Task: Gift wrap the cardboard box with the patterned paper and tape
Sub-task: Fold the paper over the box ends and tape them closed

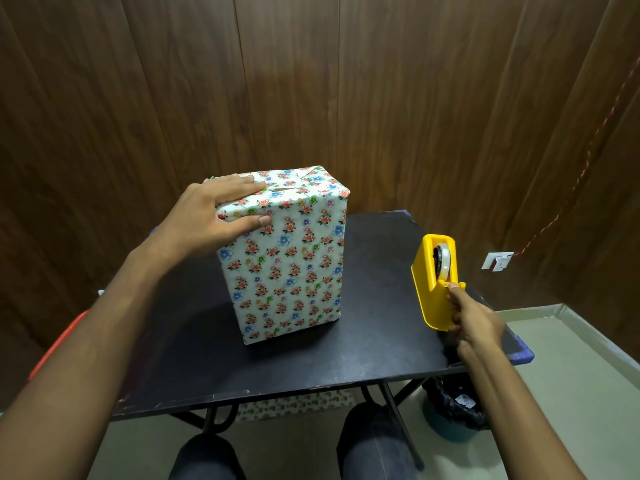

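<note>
On the black table (311,362), the left hand (211,216) is lying flat-fingered over the wrapped box (287,258), its grip wide, while the right hand (474,323) is pinching the yellow tape dispenser (433,292)

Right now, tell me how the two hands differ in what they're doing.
The left hand lies flat over the top near corner of the wrapped box, fingers straight on the folded paper, thumb on the front face. The right hand reaches low to the yellow tape dispenser at the table's right edge, fingertips pinching at its front edge where the tape comes off. The left hand sits higher and farther left. Both touch wrapping items.
</note>
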